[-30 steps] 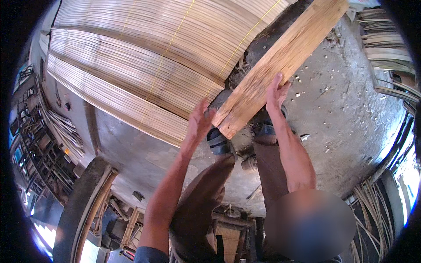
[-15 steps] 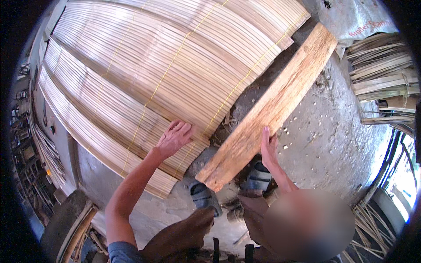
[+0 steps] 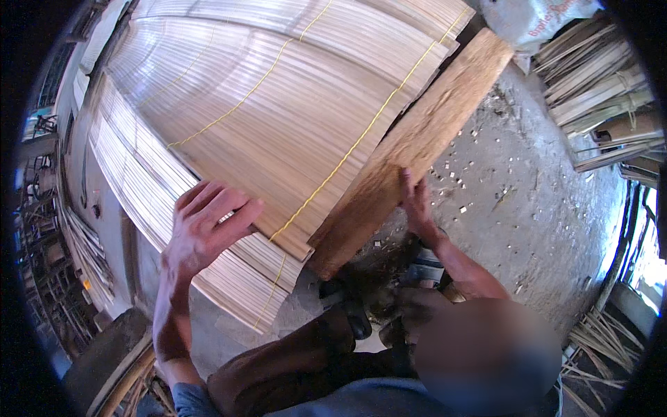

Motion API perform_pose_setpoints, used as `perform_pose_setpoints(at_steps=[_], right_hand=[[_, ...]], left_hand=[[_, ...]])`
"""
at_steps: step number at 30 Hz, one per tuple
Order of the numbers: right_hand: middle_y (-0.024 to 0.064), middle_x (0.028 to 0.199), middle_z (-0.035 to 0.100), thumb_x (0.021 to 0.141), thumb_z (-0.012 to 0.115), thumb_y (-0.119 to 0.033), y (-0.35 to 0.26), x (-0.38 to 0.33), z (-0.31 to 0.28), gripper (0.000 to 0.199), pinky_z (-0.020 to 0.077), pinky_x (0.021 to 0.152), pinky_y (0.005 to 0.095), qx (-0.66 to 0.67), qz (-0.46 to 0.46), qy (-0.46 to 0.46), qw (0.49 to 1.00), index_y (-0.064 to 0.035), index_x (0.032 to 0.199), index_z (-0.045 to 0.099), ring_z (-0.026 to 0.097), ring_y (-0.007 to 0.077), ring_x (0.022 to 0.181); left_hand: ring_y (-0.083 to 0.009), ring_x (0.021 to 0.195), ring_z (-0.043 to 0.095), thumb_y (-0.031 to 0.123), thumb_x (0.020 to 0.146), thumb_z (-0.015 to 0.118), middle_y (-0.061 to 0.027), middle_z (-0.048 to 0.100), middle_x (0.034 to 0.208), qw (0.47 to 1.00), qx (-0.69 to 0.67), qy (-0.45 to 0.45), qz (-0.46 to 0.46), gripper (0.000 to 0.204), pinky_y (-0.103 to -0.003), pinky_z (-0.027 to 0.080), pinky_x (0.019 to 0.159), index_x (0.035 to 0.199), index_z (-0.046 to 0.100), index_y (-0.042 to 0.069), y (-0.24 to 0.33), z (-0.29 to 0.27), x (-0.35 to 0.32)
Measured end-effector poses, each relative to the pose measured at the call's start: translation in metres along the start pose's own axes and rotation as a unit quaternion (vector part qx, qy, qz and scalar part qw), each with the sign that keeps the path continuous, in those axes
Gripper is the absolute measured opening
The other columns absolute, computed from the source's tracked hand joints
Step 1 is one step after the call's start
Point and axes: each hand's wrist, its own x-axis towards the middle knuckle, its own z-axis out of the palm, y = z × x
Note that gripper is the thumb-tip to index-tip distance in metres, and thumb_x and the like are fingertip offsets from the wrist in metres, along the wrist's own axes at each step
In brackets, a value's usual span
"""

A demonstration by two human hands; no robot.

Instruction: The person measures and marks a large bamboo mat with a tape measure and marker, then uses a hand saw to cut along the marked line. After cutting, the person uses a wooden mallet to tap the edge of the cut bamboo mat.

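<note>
Bamboo-slat mat (image 3: 278, 118) is lying under my left hand (image 3: 205, 229), fingers spread flat on it; my right hand (image 3: 415, 201) is gripping the wooden plank (image 3: 410, 153) beside it.

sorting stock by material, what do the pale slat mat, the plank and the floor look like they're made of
The pale mat of thin slats looks like split bamboo or cane, bare and matt, bound by yellow string. The long brown plank looks like rough-sawn unfinished wood, with visible grain and ragged edges. The grey floor seems to be bare concrete, stained and strewn with chips.
</note>
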Motion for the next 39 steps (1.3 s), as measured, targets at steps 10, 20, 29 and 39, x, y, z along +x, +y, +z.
perform_pose_setpoints(at_steps=[10,20,29,39], right_hand=[[0.0190,0.074,0.066,0.100,0.051,-0.042,-0.002,0.018,0.018,0.046,0.0527,0.062,0.0383,-0.413,-0.080,-0.162,0.893,0.0016,0.094,0.065,0.068,0.0221,0.072],[0.0108,0.069,0.065,0.096,0.055,-0.032,-0.121,0.083,-0.081,0.035,0.0536,0.065,0.0396,-0.460,-0.142,-0.007,0.876,0.0001,0.090,0.066,0.065,0.0229,0.066],[0.0308,0.111,0.062,0.100,0.049,-0.034,-0.081,0.179,-0.068,0.053,0.0527,0.079,0.0454,-0.423,-0.262,0.232,0.836,0.0049,0.134,0.041,0.067,0.0391,0.097],[0.0311,0.107,0.060,0.103,0.046,-0.021,-0.078,0.213,-0.026,0.053,0.0481,0.077,0.0481,-0.291,-0.367,0.252,0.847,0.0063,0.145,0.028,0.061,0.0465,0.091]], left_hand=[[-0.0224,0.084,0.062,0.021,0.068,0.074,-0.0022,0.059,0.085,1.000,-0.018,-0.021,0.009,0.028,-0.038,0.051,0.072,0.093,0.066,0.011,0.009,0.051,-0.045],[-0.0232,0.080,0.060,0.026,0.076,0.073,-0.0023,0.057,0.083,0.994,-0.083,-0.066,-0.008,0.019,-0.038,0.048,0.070,0.087,0.065,0.012,-0.006,0.121,-0.114],[-0.0237,0.083,0.064,0.016,0.068,0.075,-0.0036,0.063,0.087,0.996,-0.058,-0.049,-0.039,0.028,-0.039,0.051,0.071,0.096,0.070,0.012,-0.009,0.082,-0.143],[-0.0245,0.091,0.064,0.010,0.058,0.076,-0.0037,0.061,0.094,0.989,-0.041,-0.062,-0.125,0.035,-0.043,0.055,0.085,0.093,0.069,0.010,-0.017,0.094,-0.185]])
